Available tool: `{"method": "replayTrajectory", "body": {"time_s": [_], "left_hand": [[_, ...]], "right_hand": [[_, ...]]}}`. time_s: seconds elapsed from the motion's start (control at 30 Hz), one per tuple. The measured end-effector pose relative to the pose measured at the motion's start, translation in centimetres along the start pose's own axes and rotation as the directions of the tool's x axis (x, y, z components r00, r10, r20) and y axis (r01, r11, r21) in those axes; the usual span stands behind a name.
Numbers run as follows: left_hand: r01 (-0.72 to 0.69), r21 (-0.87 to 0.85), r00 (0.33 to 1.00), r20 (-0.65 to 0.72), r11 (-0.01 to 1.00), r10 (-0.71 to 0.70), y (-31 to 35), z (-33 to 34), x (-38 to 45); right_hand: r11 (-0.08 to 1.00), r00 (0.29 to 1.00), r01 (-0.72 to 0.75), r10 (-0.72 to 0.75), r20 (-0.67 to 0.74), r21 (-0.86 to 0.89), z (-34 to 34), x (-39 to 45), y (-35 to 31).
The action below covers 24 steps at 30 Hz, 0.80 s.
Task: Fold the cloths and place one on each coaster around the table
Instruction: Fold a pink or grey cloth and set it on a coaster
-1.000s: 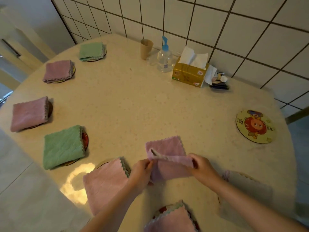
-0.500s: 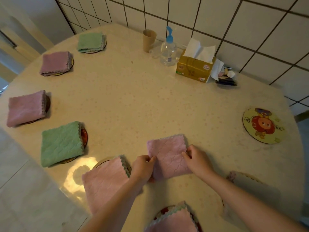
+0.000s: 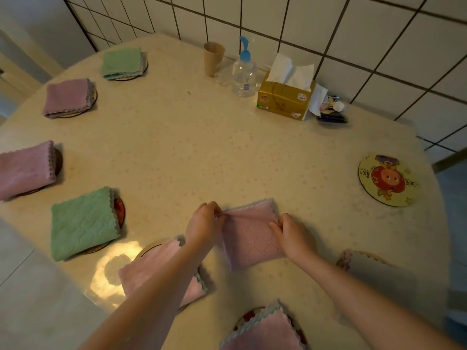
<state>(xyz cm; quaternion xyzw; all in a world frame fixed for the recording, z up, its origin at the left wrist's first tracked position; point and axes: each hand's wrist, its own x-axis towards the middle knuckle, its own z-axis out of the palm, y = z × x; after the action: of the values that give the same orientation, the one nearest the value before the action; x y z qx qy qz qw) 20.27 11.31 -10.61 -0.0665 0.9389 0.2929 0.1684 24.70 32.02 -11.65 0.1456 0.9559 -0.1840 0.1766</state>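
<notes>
The pink cloth (image 3: 249,234) lies folded on the table (image 3: 202,147), near its front edge. The left hand (image 3: 203,223) pinches the cloth's far left corner with curled fingers. The right hand (image 3: 293,236) grips the right edge, fingers bent over the cloth and pressing on it. A bare coaster (image 3: 388,180) sits near the right edge of the table. Along the left edge other folded cloths lie on coasters, among them a green cloth (image 3: 82,223). A tissue box (image 3: 284,101) stands at the back edge.
</notes>
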Motion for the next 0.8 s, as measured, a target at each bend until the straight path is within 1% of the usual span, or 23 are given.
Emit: {"method": "replayTrajectory", "body": {"time_s": [0.07,0.13,0.17,0.23,0.3,0.33,0.37,0.4,0.43,0.47,0.5,0.53,0.6,0.63,0.67,0.8], "left_hand": [[0.025,-0.03,1.0,-0.009,0.999,-0.025,-0.3,0.1,0.3],[0.015,-0.014,1.0,-0.027,1.0,-0.015,-0.5,0.3,0.5],[-0.009,0.01,0.999,-0.039,1.0,0.01,-0.5,0.4,0.5],[-0.114,0.085,0.992,-0.041,0.99,0.117,-0.4,0.5,1.0],[-0.239,0.165,0.971,0.042,0.957,0.235,-0.3,0.5,1.7],[-0.278,0.191,0.96,0.095,0.942,0.264,-0.2,0.4,2.1],[-0.302,0.211,0.95,0.144,0.93,0.276,0.0,0.4,2.3],[-0.317,0.227,0.944,0.172,0.921,0.283,0.3,0.5,2.6],[-0.322,0.241,0.941,0.184,0.916,0.283,0.5,0.5,2.8],[-0.329,0.253,0.939,0.194,0.91,0.286,0.7,0.6,3.0],[-0.335,0.27,0.936,0.205,0.903,0.286,1.0,0.7,3.0],[-0.337,0.29,0.934,0.219,0.896,0.281,1.2,0.8,3.1],[-0.317,0.307,0.938,0.244,0.897,0.248,1.6,0.9,3.2],[-0.285,0.294,0.944,0.252,0.912,0.214,1.9,0.9,3.3],[-0.245,0.272,0.95,0.258,0.931,0.175,2.0,0.9,3.3],[-0.121,0.158,0.959,0.275,0.98,0.074,2.7,0.5,2.5]], "right_hand": [[1.0,1.0,-0.03,0.03,-0.01,-0.011,0.2,0.0,-0.2],[0.997,0.997,-0.072,0.073,-0.024,0.034,0.2,0.0,-0.4],[0.992,0.995,-0.094,0.098,-0.036,0.085,0.3,-0.2,-0.4],[0.968,0.984,-0.143,0.162,-0.076,0.206,0.1,-1.2,-0.3],[0.948,0.967,-0.171,0.213,-0.137,0.268,0.1,-3.1,-0.1],[0.934,0.963,-0.189,0.237,-0.13,0.302,0.2,-4.2,-0.1],[0.903,0.957,-0.233,0.28,-0.08,0.362,0.4,-5.3,-0.2],[0.834,0.939,-0.307,0.343,0.005,0.458,0.7,-6.1,-0.3],[0.72,0.905,-0.399,0.409,0.117,0.568,0.8,-6.7,-0.6],[0.564,0.854,-0.491,0.463,0.237,0.664,0.9,-6.9,-1.0],[0.403,0.804,-0.554,0.484,0.344,0.728,0.9,-7.0,-1.3],[0.27,0.769,-0.588,0.481,0.422,0.763,0.9,-6.8,-1.8],[0.083,0.729,-0.611,0.446,0.519,0.787,0.8,-6.4,-2.5],[0.015,0.719,-0.612,0.427,0.548,0.791,0.9,-6.2,-2.7],[-0.026,0.713,-0.61,0.418,0.563,0.792,1.1,-5.9,-2.8],[-0.156,0.682,-0.584,0.439,0.585,0.797,2.2,-5.0,-3.2]]}}
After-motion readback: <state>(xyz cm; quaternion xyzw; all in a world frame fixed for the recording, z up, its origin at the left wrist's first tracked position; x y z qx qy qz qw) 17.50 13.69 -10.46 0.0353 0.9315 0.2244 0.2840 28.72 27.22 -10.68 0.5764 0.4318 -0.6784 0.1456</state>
